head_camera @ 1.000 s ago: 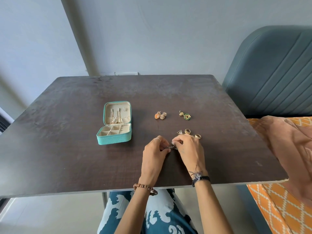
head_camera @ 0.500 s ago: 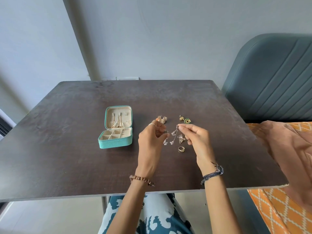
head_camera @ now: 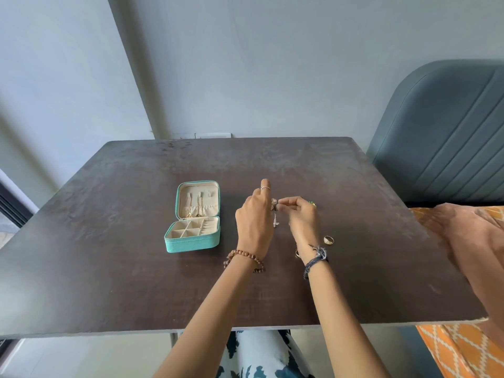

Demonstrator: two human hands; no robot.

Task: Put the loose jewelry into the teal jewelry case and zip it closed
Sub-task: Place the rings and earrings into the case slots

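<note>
1. While both hands hover above the dark table, the left hand and right hand pinch a small silvery dangling piece between them.
2. Left of them, the teal jewelry case lies open on the table.
3. Two gold rings lie beside the right wrist.

dark wooden table | open teal jewelry case left of centre | two gold rings right, nearer edge | green earring farther right

Open teal jewelry case on table, silver necklace dangling, gold rings right
</note>
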